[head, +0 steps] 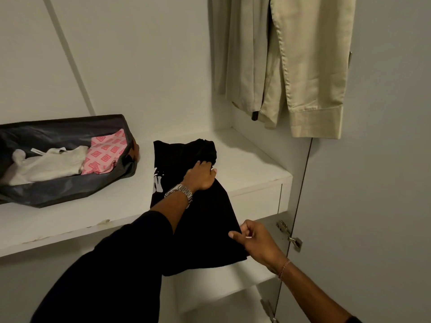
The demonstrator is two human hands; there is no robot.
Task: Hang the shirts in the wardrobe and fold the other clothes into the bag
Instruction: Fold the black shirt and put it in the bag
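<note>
While the black garment (186, 157) lies partly on the white shelf (251, 164) and partly hangs over its front edge, I hold it in two places. It has white letters on it, next to my wrist. My left hand (201, 174) is on the upper part of it, up on the shelf, and my fingers curl into a bunch of the cloth there. My right hand (253, 238) pinches the lower edge of the cloth between my thumb and fingers, down below the front of the shelf. I wear a silver watch (180, 192) on my left wrist and a thin bracelet (284, 268) on my right wrist.

To the left on the same shelf sits the dark grey bag (70, 192), and it is open. Inside it lie a white piece of clothing (46, 164) and a pink one with a square pattern (107, 150), side by side and touching.

Up above on the right, the pale shirts (310, 66) hang in the wardrobe. Their ends hang above the shelf and are well apart from the black garment. A metal hinge (292, 238) shows on the wardrobe door near my right hand.
</note>
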